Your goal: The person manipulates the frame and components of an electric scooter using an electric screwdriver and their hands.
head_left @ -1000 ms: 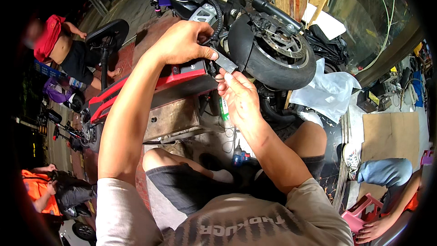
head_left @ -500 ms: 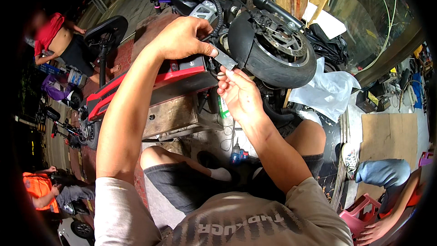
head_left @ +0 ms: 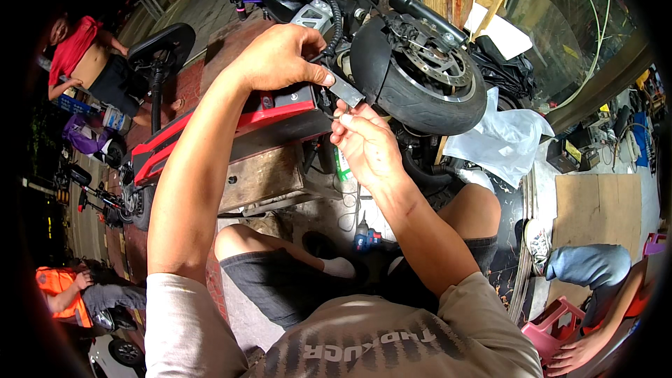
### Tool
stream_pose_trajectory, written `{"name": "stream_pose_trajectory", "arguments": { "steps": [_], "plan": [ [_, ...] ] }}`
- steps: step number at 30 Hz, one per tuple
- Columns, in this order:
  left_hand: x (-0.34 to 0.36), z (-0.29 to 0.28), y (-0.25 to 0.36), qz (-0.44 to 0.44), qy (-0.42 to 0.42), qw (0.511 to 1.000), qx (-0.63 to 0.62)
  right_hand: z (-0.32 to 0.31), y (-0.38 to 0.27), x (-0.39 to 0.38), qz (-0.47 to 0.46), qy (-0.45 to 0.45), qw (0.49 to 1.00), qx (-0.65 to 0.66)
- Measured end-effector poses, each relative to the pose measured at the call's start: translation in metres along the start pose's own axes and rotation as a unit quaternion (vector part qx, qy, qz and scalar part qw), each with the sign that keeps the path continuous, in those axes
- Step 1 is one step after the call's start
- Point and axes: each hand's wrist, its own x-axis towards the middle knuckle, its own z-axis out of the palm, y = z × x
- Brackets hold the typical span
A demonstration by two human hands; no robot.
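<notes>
An electric scooter with a red-and-black deck (head_left: 273, 126) lies tipped in front of me, its front wheel (head_left: 435, 108) to the right. My left hand (head_left: 276, 59) reaches over the deck's front end. Its thumb presses on a small flat grey rectangular piece (head_left: 346, 91) beside the black fender (head_left: 371, 59); its other fingers are partly hidden. Just below that piece, my right hand (head_left: 369, 143) is closed in a pinch by a thin dark loop, perhaps a cable. What the fingertips grip is too small to make out.
Under the deck stands a wooden box (head_left: 262, 178). A blue cordless drill (head_left: 362, 236) rests on the floor between my legs. A white plastic bag (head_left: 500, 140) lies right of the wheel. Other people sit or stand at both sides, near a pink stool (head_left: 556, 325).
My right hand's thumb and fingertips have shifted slightly down and left, off the grey piece's lower end. My left hand stays put. At the left, the person in orange has raised a hand.
</notes>
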Motion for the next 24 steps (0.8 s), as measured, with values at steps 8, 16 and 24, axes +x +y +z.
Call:
{"name": "stream_pose_trajectory", "arguments": {
  "steps": [8,16,24],
  "plan": [
    [0.001,0.002,-0.004,-0.020,-0.008,1.000,-0.015,-0.004,0.004,0.002,0.017,0.040,0.999,-0.009],
    [-0.003,-0.001,-0.014,-0.012,0.066,0.993,-0.098,0.001,0.009,-0.010,0.046,0.037,0.995,-0.080],
    [-0.107,-0.031,-0.049,-0.104,0.253,0.954,0.125,0.003,-0.008,-0.031,0.051,0.010,0.966,-0.254]
  ]
}}
